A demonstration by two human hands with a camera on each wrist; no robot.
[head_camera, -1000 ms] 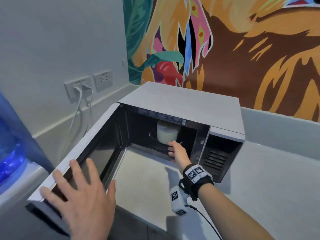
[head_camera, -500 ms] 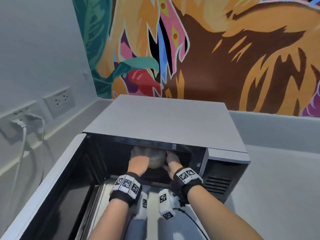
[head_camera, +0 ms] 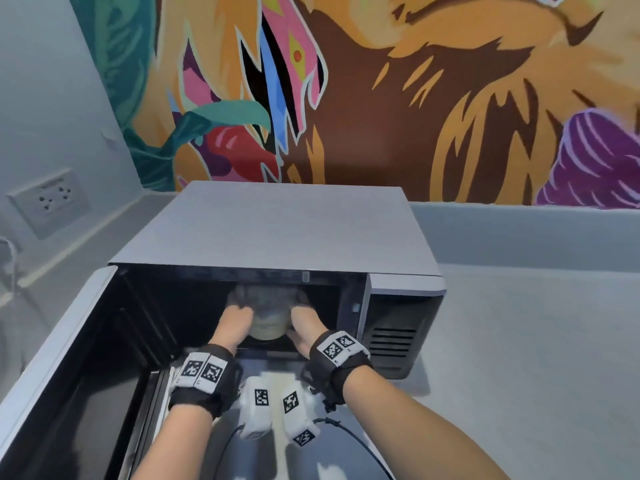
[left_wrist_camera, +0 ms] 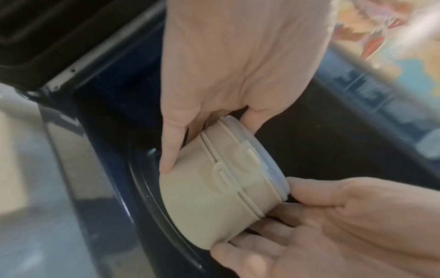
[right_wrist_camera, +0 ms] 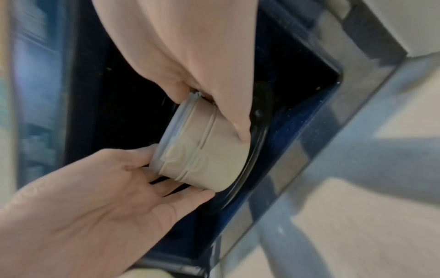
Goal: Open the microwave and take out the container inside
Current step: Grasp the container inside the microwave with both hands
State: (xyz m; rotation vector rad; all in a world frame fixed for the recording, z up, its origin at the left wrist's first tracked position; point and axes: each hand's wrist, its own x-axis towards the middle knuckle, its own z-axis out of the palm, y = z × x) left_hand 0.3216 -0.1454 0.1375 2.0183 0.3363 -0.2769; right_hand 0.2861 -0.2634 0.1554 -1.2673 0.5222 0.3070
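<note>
The grey microwave [head_camera: 277, 230] stands on the counter with its door [head_camera: 69, 358] swung wide to the left. Inside, a round cream container [head_camera: 268, 329] with a lid sits on the glass turntable [left_wrist_camera: 147, 199]. Both hands reach into the cavity. My left hand [head_camera: 235, 317] grips the container's left side, thumb on the front wall and fingers behind [left_wrist_camera: 204, 120]. My right hand [head_camera: 304, 320] grips the right side the same way [right_wrist_camera: 212, 116]. In the wrist views the container [left_wrist_camera: 221, 188] [right_wrist_camera: 204, 156] still touches the turntable. The cavity's top edge hides the fingertips in the head view.
A grey counter [head_camera: 519, 341] spreads to the right of the microwave. A wall socket [head_camera: 48, 202] and a white cable [head_camera: 10, 258] are on the left wall. A painted mural wall [head_camera: 415, 98] rises behind. The open door blocks the left side.
A second ago my left hand lay on the door edge and only the right reached the container. Now both hands are inside the cavity around the container.
</note>
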